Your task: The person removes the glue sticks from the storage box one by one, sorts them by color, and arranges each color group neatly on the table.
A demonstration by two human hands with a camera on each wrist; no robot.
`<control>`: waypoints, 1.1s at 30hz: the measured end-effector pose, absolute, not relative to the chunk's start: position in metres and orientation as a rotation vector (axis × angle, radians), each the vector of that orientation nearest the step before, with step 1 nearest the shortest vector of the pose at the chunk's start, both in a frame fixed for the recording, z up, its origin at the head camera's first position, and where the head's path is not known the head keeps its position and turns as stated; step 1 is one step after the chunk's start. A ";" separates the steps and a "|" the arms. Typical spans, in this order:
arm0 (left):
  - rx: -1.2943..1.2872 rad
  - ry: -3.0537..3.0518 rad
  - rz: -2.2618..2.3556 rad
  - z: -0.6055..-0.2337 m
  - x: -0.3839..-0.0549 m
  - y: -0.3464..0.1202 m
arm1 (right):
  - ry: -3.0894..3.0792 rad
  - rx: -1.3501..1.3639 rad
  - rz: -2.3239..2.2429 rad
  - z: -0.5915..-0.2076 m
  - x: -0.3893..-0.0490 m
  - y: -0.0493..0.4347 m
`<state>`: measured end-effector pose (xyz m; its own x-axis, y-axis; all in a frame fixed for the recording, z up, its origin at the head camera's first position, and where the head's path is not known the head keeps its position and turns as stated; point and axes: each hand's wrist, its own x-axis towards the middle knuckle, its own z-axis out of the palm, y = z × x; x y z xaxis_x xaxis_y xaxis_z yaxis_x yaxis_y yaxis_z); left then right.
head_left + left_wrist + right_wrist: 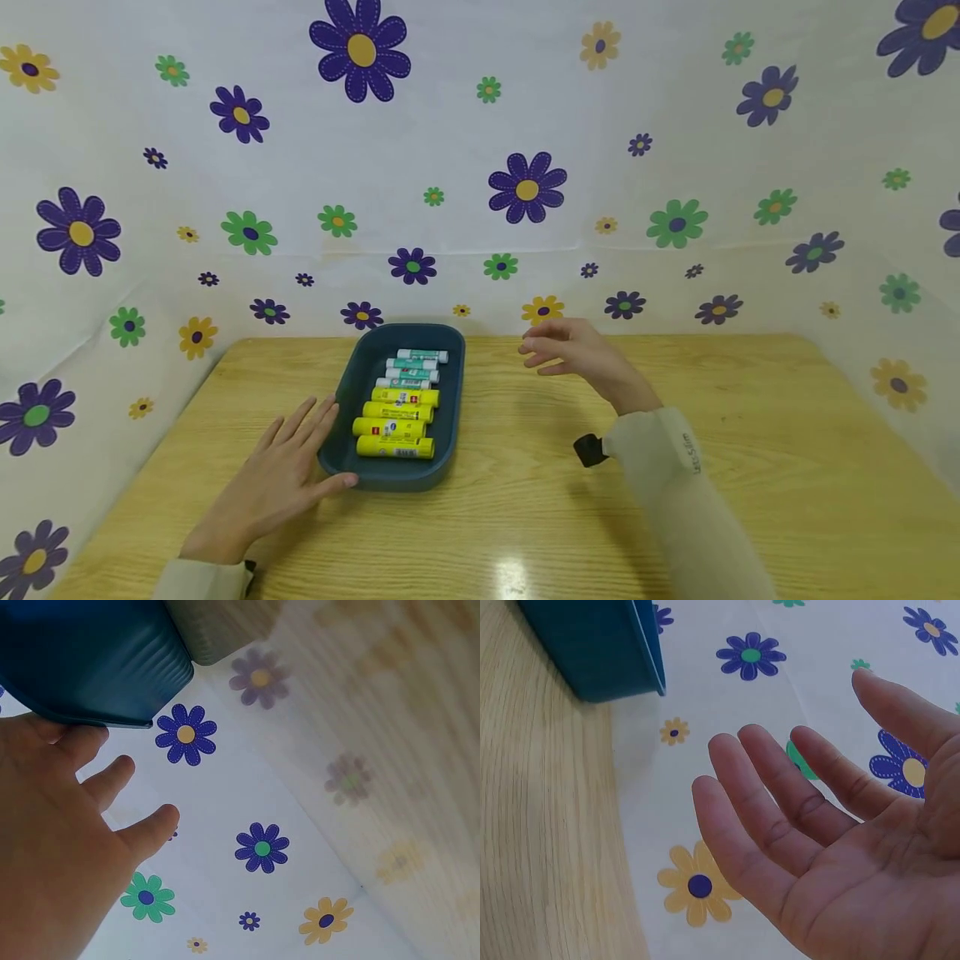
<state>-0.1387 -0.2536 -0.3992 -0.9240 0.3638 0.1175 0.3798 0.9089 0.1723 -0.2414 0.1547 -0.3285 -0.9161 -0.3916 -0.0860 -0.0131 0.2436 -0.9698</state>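
A person's left hand [279, 482], at lower left of the frame, reaches out of a pale sleeve [197, 580] with fingers apart and clamped on nothing, fingertips at the left rim of a dark blue-green plastic tray [405, 482] and thumb by its near left corner. The left wrist view suggests the fingers touch the rim, though with the tray cut off there, how firmly is hard to tell.

Right of that hand, just left of the frame's center, the tray holds eight glue sticks lying on their sides in one column: four white-and-teal glue sticks [412, 364] at the upper end, four thicker yellow glue sticks [392, 428] below. With all eight side by side and grouped by color, the arranging looks done or nearly so; what remains, if anything, the pictures do not settle.

Right of center, the right hand [588, 357] hangs above the wooden table [750, 417], well apart from the tray, its fingers loosely bent and parted, holding nothing. A black wrist device [590, 450] juts from the right sleeve [667, 475] below it. Flower-printed cloth [450, 142] fills the upper frame behind the table.
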 end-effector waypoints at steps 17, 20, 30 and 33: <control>-0.579 -2.981 -0.277 -0.399 -0.137 -0.251 | 2.087 -0.423 -1.775 -0.328 -0.243 0.108; -0.576 -2.982 -0.280 -0.399 -0.137 -0.251 | 2.080 -0.430 -1.762 -0.327 -0.243 0.101; -0.578 -2.973 -0.265 -0.398 -0.137 -0.251 | 2.039 -0.460 -1.746 -0.327 -0.244 0.082; -0.579 -2.968 -0.256 -0.398 -0.137 -0.251 | 2.022 -0.464 -1.747 -0.328 -0.244 0.077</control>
<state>-0.1375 -0.2510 -0.3982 -0.9216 0.3634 0.1367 0.3814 0.9130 0.1444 -0.2443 0.0766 -0.3283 -0.8532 -0.5120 -0.1000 0.0245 0.1521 -0.9881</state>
